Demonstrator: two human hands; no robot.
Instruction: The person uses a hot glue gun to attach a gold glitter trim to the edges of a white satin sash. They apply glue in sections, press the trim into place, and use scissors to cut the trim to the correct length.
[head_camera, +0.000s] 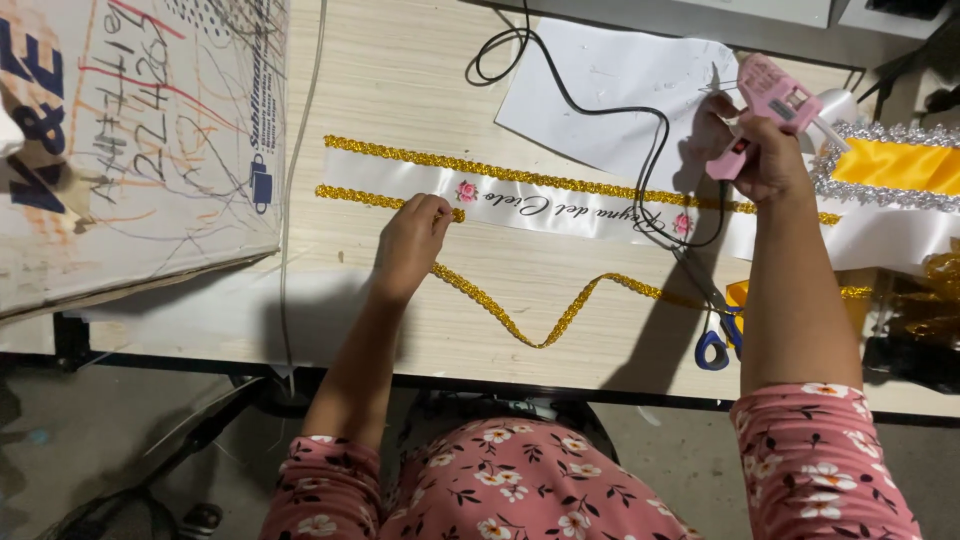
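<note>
A white satin sash (560, 205) with dark script and two small pink roses lies across the wooden table (400, 70). Gold glitter trim (520, 180) runs along its far edge, and part of its near edge is trimmed too. My left hand (412, 243) presses the loose gold trim (545, 325) down against the sash's near edge with its fingertips. The rest of that trim trails in a zigzag over the table. My right hand (765, 155) holds a pink glue gun (768, 105) raised above the right part of the sash, its black cord (610, 105) looping back.
A scribbled cardboard box (130, 140) fills the table's left side. White paper (620, 80) lies behind the sash. Blue-handled scissors (718, 335) rest near the front edge. A yellow sash with silver trim (890, 165) sits at far right.
</note>
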